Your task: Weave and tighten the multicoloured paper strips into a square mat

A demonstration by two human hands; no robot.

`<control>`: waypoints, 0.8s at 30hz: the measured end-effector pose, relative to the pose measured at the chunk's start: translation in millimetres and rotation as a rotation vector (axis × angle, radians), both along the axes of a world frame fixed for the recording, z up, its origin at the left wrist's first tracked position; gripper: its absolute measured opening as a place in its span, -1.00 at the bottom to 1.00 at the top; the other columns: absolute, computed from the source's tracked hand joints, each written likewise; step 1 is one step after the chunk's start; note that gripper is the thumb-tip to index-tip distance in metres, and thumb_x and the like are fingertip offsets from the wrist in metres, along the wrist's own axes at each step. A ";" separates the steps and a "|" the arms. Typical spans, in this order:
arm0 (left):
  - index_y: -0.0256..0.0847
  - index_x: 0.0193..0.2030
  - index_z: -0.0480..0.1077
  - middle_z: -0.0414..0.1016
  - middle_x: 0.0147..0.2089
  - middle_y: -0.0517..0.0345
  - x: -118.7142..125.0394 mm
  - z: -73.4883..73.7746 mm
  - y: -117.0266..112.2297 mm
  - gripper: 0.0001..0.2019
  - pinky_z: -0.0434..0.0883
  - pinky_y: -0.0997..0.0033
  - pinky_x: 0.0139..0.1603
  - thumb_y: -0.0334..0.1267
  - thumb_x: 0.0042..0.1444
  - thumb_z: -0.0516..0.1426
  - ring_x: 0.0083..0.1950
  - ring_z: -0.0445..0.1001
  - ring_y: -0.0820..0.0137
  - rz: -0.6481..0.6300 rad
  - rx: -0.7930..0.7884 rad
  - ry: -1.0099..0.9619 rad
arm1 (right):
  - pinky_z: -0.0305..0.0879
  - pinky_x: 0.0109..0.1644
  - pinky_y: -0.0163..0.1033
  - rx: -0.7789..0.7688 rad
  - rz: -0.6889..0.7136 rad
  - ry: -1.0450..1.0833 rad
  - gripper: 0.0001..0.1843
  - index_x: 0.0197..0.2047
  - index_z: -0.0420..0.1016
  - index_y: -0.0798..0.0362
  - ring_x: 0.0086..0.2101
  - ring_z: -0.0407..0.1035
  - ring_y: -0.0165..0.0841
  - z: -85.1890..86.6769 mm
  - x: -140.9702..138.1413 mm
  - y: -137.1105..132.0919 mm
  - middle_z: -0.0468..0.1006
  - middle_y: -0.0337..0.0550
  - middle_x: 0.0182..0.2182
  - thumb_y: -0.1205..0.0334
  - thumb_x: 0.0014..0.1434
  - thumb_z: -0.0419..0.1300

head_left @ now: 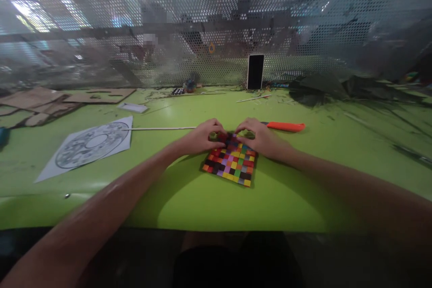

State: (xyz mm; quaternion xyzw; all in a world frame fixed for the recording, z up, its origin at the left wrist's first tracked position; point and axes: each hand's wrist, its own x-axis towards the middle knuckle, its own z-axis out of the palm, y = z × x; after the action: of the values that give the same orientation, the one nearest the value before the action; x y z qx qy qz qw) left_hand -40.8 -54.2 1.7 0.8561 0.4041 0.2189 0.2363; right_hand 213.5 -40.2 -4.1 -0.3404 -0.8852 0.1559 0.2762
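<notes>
A small square mat woven of many-coloured strips [231, 163] lies flat on the green table [189, 207] in front of me. My left hand [202, 137] rests on the mat's far left corner with fingers curled down. My right hand [259, 138] rests on its far right corner, fingertips pressing the far edge. The fingertips of both hands nearly meet over the mat's far edge. Whether they pinch a strip is too small to tell.
An orange-handled knife [286, 126] lies just beyond my right hand. A thin long stick [158, 128] lies left of my left hand. A printed sheet with a round pattern [89, 146] sits at left. Cardboard pieces [43, 103], a phone standing upright [255, 71] and a perforated screen [202, 31] are at the back.
</notes>
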 end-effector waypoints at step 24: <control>-0.28 -0.25 0.64 0.62 -0.36 0.05 1.7 10.0 -4.3 -0.57 0.41 0.39 -0.35 0.11 0.06 0.31 -0.36 0.53 0.34 0.128 -0.368 -0.161 | 0.49 0.03 -0.13 -0.539 -0.196 0.807 -0.63 -0.18 0.53 -0.02 -0.23 0.45 -0.36 22.5 8.3 12.3 0.50 -0.23 -0.23 0.30 -0.10 0.44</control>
State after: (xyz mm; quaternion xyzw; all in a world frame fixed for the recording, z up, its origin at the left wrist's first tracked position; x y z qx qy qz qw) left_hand -39.2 -58.5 11.8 0.7509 0.4706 0.2236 0.4059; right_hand 221.8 -27.9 18.4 -0.3941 -0.5996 0.4720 0.5123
